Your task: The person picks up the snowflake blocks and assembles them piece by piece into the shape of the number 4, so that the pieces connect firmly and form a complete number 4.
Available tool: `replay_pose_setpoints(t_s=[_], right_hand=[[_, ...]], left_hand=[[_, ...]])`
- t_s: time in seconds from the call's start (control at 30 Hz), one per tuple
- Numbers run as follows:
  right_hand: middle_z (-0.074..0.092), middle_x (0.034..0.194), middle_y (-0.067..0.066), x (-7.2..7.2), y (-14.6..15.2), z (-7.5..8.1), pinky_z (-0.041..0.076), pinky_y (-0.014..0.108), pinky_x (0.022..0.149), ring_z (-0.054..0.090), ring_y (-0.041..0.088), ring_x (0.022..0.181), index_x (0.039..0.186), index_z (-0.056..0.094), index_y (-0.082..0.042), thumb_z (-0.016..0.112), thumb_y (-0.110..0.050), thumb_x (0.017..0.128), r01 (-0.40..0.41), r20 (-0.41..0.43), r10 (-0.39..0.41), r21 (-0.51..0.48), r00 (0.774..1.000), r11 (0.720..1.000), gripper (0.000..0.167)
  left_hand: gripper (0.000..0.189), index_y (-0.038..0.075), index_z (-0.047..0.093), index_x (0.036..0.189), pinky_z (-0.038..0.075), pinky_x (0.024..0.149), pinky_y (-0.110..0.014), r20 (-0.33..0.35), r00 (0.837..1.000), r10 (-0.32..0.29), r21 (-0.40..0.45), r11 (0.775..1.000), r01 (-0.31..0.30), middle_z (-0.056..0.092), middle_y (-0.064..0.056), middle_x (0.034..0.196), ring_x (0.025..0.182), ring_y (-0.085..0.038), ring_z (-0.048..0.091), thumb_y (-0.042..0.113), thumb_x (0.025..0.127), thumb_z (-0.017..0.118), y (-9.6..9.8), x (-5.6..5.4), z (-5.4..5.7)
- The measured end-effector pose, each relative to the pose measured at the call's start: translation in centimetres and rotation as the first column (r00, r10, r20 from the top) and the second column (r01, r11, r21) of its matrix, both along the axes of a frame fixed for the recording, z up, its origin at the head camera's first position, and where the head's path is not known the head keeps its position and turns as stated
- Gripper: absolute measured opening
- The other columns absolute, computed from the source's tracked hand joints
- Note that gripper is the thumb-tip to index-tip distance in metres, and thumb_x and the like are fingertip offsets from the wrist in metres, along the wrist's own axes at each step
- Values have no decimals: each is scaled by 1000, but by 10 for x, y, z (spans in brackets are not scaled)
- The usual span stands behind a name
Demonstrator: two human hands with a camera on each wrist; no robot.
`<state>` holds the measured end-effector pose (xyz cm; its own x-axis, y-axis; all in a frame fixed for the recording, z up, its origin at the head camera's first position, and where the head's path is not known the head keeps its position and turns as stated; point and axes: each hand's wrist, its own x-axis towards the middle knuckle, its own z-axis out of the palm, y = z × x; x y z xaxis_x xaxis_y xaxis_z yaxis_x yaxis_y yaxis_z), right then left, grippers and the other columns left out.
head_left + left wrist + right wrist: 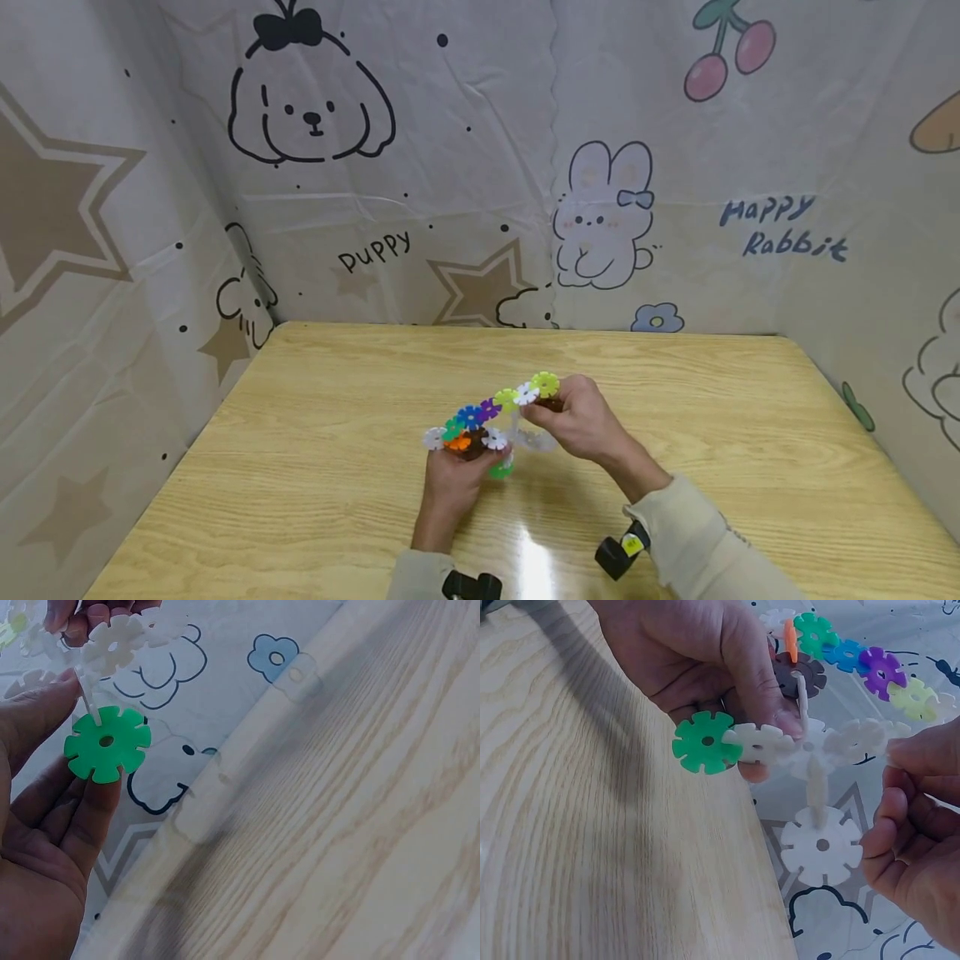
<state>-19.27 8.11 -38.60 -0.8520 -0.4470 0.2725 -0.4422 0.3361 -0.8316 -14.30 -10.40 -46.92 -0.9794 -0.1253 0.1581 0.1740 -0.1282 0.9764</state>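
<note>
A joined chain of notched plastic snowflake discs is held up over the table between both hands. It bends from a white disc (434, 438) at the left, through green, blue (470, 418), purple (489, 408) and yellow-green, to a lime disc (546, 383) at the right. The left hand (453, 485) grips the lower part, its thumb by a brown disc (786, 679). Below sticks out a branch of white discs ending in a green disc (126, 754). The right hand (588, 423) pinches the right side; in the right wrist view its fingertips meet the white branch, above a hanging white disc (802, 855).
The wooden table (300, 517) stretches out on all sides of the hands. Behind and beside it hangs a white cloth (465, 183) printed with cartoon animals and stars. Black wrist cameras (617, 558) sit at both sleeves.
</note>
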Motion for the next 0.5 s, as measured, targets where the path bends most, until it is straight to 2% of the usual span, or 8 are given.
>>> replay_pose_setpoints(t_s=[0.17, 0.27, 0.37, 0.5], right_hand=[[58, 64, -1, 0, 3, 1, 40, 23, 49, 48, 11, 56, 69, 68, -2, 72, -5, 90, -26, 23, 25, 11, 999, 1000, 22], [61, 68, 2, 0, 6, 4, 43, 24, 51, 50, 12, 59, 75, 71, 0, 72, -5, 90, -42, 26, 43, -13, 999, 999, 16], [61, 68, 3, -1, 7, 6, 42, 24, 51, 49, 12, 59, 78, 71, 2, 72, -5, 90, -57, 24, 58, -44, 998, 997, 13], [64, 71, 5, -1, 8, 7, 42, 24, 51, 49, 12, 60, 82, 73, 2, 72, -7, 90, -56, 29, 58, -70, 998, 996, 13]], left_hand=[[52, -10, 59, 122, 51, 93, -31, 28, 1000, 1, -9, 1000, -1, 64, -27, 118, 109, -29, 65, 2, 78, 85, 0, 1, 1], [51, -8, 59, 122, 52, 92, -32, 45, 999, -3, 23, 1000, 2, 65, -26, 118, 108, -29, 65, 1, 78, 85, 1, 2, 4], [50, -7, 60, 122, 52, 91, -33, 36, 999, -8, 62, 998, 6, 67, -22, 115, 106, -27, 66, 0, 78, 84, 3, 2, 7], [49, -8, 60, 120, 53, 91, -34, -3, 1000, 3, 84, 996, -3, 67, -24, 113, 103, -24, 67, -4, 77, 84, 3, 0, 9]])
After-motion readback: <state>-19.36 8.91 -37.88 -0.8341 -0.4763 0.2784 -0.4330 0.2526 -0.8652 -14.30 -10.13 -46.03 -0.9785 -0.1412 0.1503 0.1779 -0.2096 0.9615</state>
